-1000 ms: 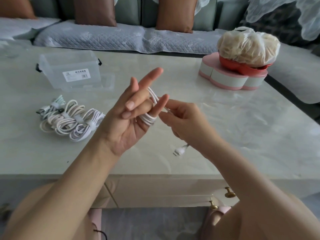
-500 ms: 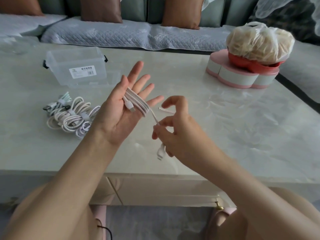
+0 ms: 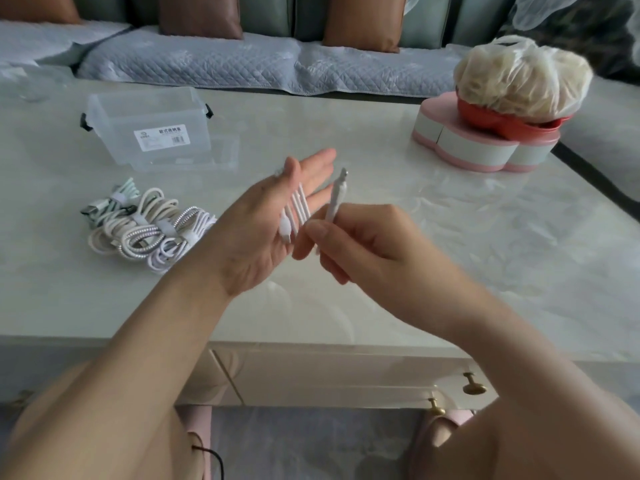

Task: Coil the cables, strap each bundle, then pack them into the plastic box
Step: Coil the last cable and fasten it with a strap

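Observation:
A white cable point(image 3: 298, 208) is wound in several loops around the fingers of my left hand point(image 3: 266, 230), which is held flat, palm toward me, above the table. One plug hangs against that palm. My right hand point(image 3: 367, 251) pinches the cable's other end, whose plug point(image 3: 337, 194) points up beside my left fingertips. A pile of coiled, strapped cables point(image 3: 145, 226) lies on the table to the left. The clear plastic box point(image 3: 149, 128) with a white label and black latches stands behind that pile.
A pink and white flower-shaped container point(image 3: 478, 147) carries a red bowl with a bagged bundle point(image 3: 519, 84) at the back right. A sofa with cushions runs behind the marble table point(image 3: 450, 254). Drawers with brass knobs point(image 3: 472, 384) sit under the table's front edge.
My right hand has carried the cable's free end up from below my left hand, so its plug now points upward beside my left fingers. Another loop lies around the left fingers.

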The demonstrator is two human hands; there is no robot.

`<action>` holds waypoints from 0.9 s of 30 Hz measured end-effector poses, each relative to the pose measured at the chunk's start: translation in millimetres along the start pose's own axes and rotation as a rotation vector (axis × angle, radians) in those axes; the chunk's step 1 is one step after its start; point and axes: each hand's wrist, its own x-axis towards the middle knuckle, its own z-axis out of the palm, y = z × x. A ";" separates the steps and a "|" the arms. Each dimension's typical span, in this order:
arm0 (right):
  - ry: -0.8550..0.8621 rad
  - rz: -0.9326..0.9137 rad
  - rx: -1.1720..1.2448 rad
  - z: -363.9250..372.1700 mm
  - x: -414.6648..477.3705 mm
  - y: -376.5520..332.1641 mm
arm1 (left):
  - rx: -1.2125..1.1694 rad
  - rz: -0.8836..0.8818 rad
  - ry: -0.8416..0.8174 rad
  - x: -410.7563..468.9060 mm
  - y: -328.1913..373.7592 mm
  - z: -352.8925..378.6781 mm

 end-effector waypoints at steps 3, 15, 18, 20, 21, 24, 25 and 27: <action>0.065 -0.003 0.085 -1.3 4.3 5.4 | 0.129 -0.049 -0.048 -3.1 -4.2 2.7; 0.157 0.047 0.210 -24.3 9.1 7.3 | 0.198 -0.128 -0.153 -10.5 2.9 24.4; 0.131 0.067 0.319 -24.9 6.9 5.9 | 0.255 -0.135 -0.169 -10.4 4.2 27.1; 0.136 0.060 0.307 -24.5 6.1 5.5 | 0.299 -0.123 -0.198 -10.8 3.6 29.9; 0.144 0.055 0.281 -24.8 6.6 6.0 | 0.313 -0.123 -0.202 -10.8 3.0 30.7; 0.168 0.053 0.153 -24.9 9.4 13.1 | 0.265 -0.126 -0.223 -10.2 0.4 29.5; 0.178 0.066 0.151 -24.8 10.4 16.1 | 0.251 -0.128 -0.259 -9.7 -1.6 27.6; 0.186 0.100 0.241 -26.5 11.8 21.1 | 0.255 -0.120 -0.313 -9.8 -3.1 25.6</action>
